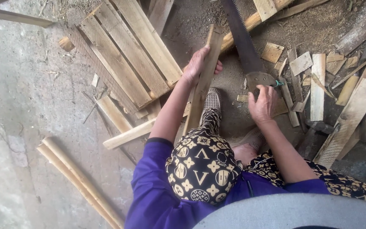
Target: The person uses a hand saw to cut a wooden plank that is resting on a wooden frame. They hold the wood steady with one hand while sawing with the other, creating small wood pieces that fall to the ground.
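Left hand (198,63) fingers wrap a wooden slat (204,76), long axis running away from the body. Right hand (262,104) fingers close on the saw (244,46) handle, just right of the slat.

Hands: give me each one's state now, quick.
Left hand: closed around a long wooden slat, holding it upright.
Right hand: closed on the handle of the hand saw lying on the ground.
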